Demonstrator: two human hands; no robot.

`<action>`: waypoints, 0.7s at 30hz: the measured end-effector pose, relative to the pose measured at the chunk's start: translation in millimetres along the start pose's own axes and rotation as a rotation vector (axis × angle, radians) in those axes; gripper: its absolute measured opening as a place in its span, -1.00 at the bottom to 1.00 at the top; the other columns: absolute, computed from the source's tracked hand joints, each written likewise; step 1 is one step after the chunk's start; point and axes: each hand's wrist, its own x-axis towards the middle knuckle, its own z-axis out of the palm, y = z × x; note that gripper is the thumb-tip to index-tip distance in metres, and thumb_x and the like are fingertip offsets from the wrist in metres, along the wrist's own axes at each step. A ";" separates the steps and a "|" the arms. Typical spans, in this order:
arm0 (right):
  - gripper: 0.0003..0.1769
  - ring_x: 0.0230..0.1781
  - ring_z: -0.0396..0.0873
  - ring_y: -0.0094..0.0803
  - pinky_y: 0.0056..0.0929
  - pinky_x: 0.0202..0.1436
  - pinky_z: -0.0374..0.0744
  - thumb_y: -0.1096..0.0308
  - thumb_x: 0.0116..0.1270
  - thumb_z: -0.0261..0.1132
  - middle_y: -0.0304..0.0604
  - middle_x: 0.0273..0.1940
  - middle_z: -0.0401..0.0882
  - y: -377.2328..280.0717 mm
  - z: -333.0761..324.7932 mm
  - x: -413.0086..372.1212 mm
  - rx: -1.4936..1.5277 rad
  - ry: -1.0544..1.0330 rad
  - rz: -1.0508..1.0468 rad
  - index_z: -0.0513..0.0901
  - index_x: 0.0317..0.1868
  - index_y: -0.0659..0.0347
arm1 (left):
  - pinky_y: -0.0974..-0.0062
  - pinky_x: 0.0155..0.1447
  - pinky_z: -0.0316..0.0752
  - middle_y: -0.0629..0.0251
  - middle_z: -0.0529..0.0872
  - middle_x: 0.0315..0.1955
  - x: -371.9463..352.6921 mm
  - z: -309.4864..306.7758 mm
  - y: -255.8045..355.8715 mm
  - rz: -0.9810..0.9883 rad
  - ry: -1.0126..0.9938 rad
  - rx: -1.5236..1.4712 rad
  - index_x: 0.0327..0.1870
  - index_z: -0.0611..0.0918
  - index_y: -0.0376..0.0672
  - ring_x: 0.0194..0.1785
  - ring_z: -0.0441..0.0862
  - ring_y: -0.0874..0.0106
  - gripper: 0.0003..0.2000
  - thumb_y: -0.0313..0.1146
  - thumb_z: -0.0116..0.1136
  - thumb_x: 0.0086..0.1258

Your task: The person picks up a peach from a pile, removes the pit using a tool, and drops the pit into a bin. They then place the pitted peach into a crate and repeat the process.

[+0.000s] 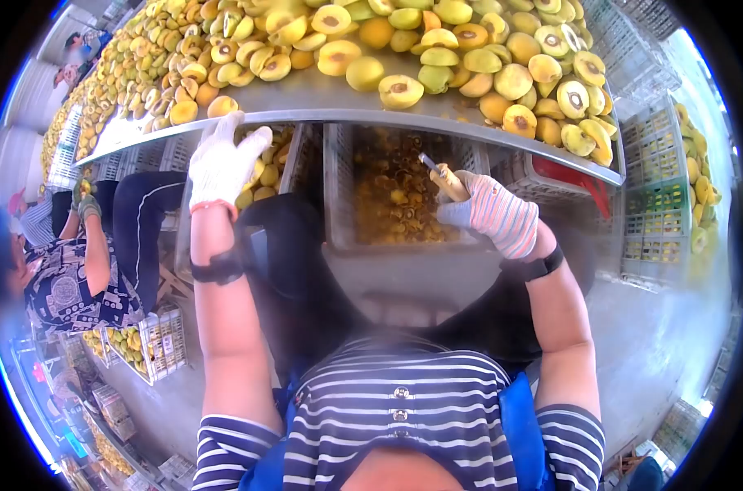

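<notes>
Metal surface (322, 98) heaped with halved yellow fruit (470, 49), with a crate of scraps (388, 196) under its edge. White-gloved left hand (224, 159) is spread and empty at the rim, and the nearest fruit half (222, 106) lies just beyond its fingertips. Striped-gloved right hand (490, 214) is clamped on a pitting knife (441, 176), blade angled up-left, farther from that fruit.

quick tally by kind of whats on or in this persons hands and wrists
white glove: 1, on the left hand
striped glove: 1, on the right hand
black wrist bands: 2, one on each arm, the other at
small knife: 1, gripped in the right hand
total: 5
</notes>
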 end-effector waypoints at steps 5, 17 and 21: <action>-0.76 -0.38 0.59 -0.11 -0.28 -0.33 0.52 0.24 0.26 0.38 -0.04 -0.41 0.55 26.4 5.9 17.8 -0.157 0.234 -0.323 0.63 -0.17 0.21 | 0.28 0.35 0.42 -0.02 0.55 0.27 56.2 63.5 79.7 0.402 -0.059 0.119 0.28 0.55 -0.14 0.28 0.55 0.08 -0.42 -0.07 0.22 0.26; -0.54 -0.39 0.59 0.13 -0.14 -0.30 0.55 0.05 0.29 0.41 0.16 -0.40 0.63 -7.4 0.2 28.3 0.013 0.402 -0.044 0.54 -0.14 0.31 | 0.16 -0.04 0.69 0.07 0.69 -0.02 72.6 96.4 72.9 0.154 -0.678 -1.291 0.26 0.47 -0.27 0.07 0.68 0.22 -0.50 -0.17 0.23 0.41; -0.54 -0.35 0.60 0.12 -0.13 -0.27 0.55 0.03 0.30 0.39 0.15 -0.41 0.62 -19.8 16.1 35.5 -0.201 0.495 -0.118 0.51 -0.12 0.27 | 0.09 0.08 0.65 -0.11 0.65 0.02 25.5 90.4 79.8 0.049 -0.698 -1.578 0.23 0.48 -0.25 0.09 0.65 0.10 -0.46 0.05 0.10 0.50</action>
